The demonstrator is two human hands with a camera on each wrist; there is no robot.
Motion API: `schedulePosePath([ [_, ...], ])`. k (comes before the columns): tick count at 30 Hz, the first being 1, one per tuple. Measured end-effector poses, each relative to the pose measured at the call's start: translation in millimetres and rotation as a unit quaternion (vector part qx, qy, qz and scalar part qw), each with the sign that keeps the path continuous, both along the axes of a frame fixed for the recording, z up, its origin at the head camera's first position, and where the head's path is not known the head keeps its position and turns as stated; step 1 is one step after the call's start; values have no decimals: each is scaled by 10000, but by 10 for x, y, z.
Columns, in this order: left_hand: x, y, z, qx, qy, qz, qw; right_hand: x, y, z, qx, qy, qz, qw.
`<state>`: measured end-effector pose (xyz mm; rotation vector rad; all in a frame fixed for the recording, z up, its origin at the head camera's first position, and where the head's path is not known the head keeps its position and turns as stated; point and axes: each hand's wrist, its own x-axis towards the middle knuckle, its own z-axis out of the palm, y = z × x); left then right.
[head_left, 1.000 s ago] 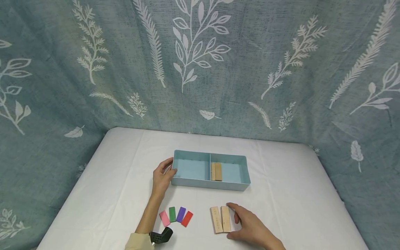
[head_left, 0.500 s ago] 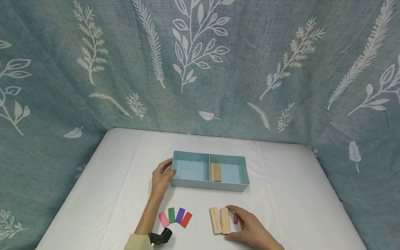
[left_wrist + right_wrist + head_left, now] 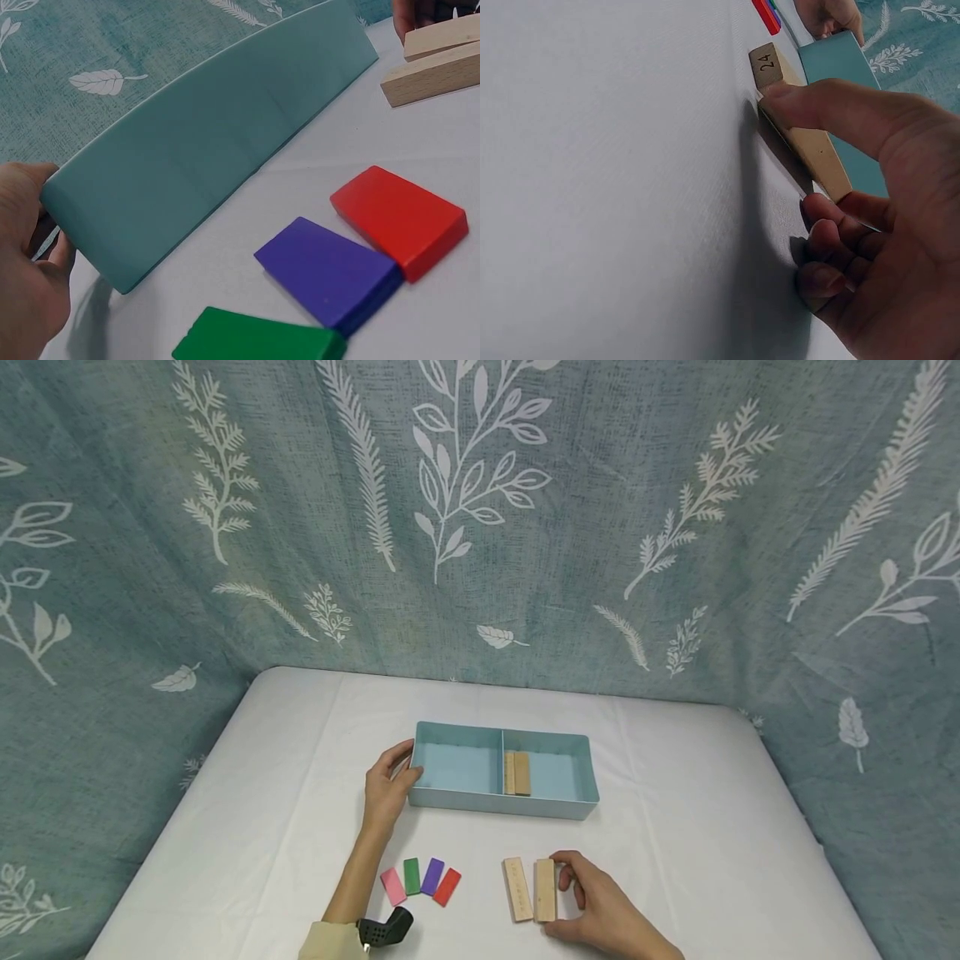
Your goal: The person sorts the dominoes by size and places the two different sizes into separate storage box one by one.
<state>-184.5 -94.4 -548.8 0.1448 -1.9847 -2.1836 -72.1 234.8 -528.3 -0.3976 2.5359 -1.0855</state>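
Note:
My left hand (image 3: 386, 789) grips the left end of a light blue two-compartment box (image 3: 495, 803), thumb over the rim. The left wrist view shows the same hand (image 3: 30, 262) at the box's corner. My right hand (image 3: 600, 906) pinches a plain wooden block (image 3: 546, 892) by its two ends, thumb at the near end and index finger at the far end. In the right wrist view the held block (image 3: 821, 161) is tilted, with a shadow beneath it. A second wooden block (image 3: 517, 890), stamped 24 on its end, lies just left of it.
Two wooden blocks (image 3: 522, 774) stand against the divider in the box's right compartment. Nearer me, left of the wooden pair, lie pink (image 3: 393, 887), green (image 3: 412, 877), purple (image 3: 432, 877) and red (image 3: 447, 887) blocks on the white tablecloth (image 3: 712, 827). A patterned curtain hangs behind.
My right hand has closed on the right-hand wooden block and shifted it slightly right, widening the gap to its neighbour. The left hand and box hold still.

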Motion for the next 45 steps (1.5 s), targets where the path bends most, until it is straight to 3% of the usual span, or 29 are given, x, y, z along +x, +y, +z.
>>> schedulePosePath([
  [6, 2, -4, 1, 30, 30, 3, 10000, -21, 41, -28, -57, 251, 6, 9997],
  [14, -7, -10, -27, -7, 54, -55, 10000, -110, 127, 0, -802, 1156, 91, 9900],
  [24, -6, -9, -19, -20, 1, -42, 10000, -329, 200, 170, -1275, 766, -106, 9888],
  [38, 5, -16, 1, -17, -16, -14, 10000, -728, 202, 453, -1490, 1153, 288, 9817],
  [45, 5, -6, -3, -54, -95, -4, 9999, -999, 231, 553, -1323, 1076, 265, 9850],
])
